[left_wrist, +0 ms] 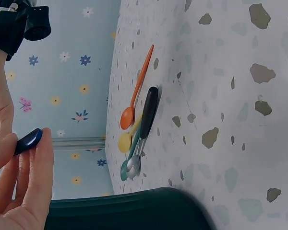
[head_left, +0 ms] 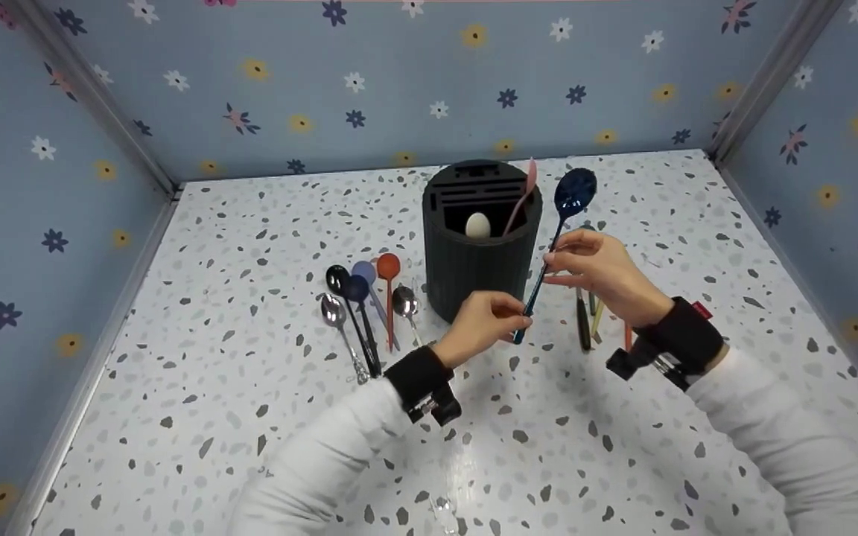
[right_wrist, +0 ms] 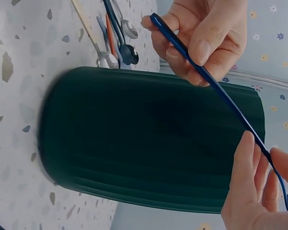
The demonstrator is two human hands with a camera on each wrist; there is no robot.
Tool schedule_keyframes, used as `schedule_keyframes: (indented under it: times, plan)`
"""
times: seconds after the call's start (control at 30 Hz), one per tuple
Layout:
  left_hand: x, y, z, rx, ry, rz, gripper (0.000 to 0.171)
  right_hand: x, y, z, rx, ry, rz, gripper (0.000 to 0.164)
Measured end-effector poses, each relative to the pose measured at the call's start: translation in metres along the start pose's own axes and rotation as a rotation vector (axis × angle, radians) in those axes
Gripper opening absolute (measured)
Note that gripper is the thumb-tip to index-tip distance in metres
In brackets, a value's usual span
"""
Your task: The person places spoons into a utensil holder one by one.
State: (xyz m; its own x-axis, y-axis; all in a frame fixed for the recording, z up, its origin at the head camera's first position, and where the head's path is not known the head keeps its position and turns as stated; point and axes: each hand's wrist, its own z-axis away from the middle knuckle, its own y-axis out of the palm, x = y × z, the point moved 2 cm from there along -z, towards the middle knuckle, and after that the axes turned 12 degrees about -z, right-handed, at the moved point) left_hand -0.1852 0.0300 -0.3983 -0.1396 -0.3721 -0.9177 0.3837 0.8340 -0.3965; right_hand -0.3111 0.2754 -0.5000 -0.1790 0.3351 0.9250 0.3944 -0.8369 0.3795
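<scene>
A shiny dark-blue spoon [head_left: 576,192] is held up at a slant, bowl uppermost, before the right side of a dark ribbed utensil holder [head_left: 466,272]. My left hand [head_left: 480,320] pinches the lower end of its handle. Higher up, below the bowl, my right hand [head_left: 608,274] grips the same handle between thumb and fingers. The right wrist view shows the long blue handle [right_wrist: 221,91] stretching between both hands. Inside the holder's open front compartment stand a pink spoon [head_left: 530,179] and a whitish rounded utensil head [head_left: 477,225]; their lower parts are hidden.
Left of the holder lie several spoons, among them an orange spoon [head_left: 389,266], a black spoon [head_left: 337,279] and a silver spoon [head_left: 332,310]. On its right are a black-handled utensil [left_wrist: 149,112], an orange spoon [left_wrist: 127,118] and a yellow spoon [left_wrist: 125,142]. Flower-patterned walls enclose the speckled table.
</scene>
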Motion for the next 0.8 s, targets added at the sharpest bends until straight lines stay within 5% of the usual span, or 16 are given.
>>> schedule_keyframes:
  times: [0.1,0.27,0.43,0.63,0.8]
  plan:
    - [-0.004,-0.002,-0.001,-0.002,0.005,-0.012,0.015,0.004,-0.003,-0.003,0.001,-0.001,0.018,0.04]
    - [-0.01,-0.005,-0.004,-0.006,0.007,-0.02,0.017,0.047,0.047,0.017,-0.02,0.013,-0.061,0.034]
    - [-0.019,-0.009,-0.006,-0.021,0.028,-0.075,0.017,0.054,0.039,0.012,0.008,-0.013,-0.044,0.036]
    - [-0.034,-0.016,-0.011,-0.029,0.065,-0.138,0.018,0.127,0.146,0.057,-0.125,-0.019,-0.067,0.021]
    - [-0.046,-0.023,-0.014,-0.018,0.102,-0.136,0.018,0.149,0.167,0.063,-0.154,-0.056,-0.095,0.016]
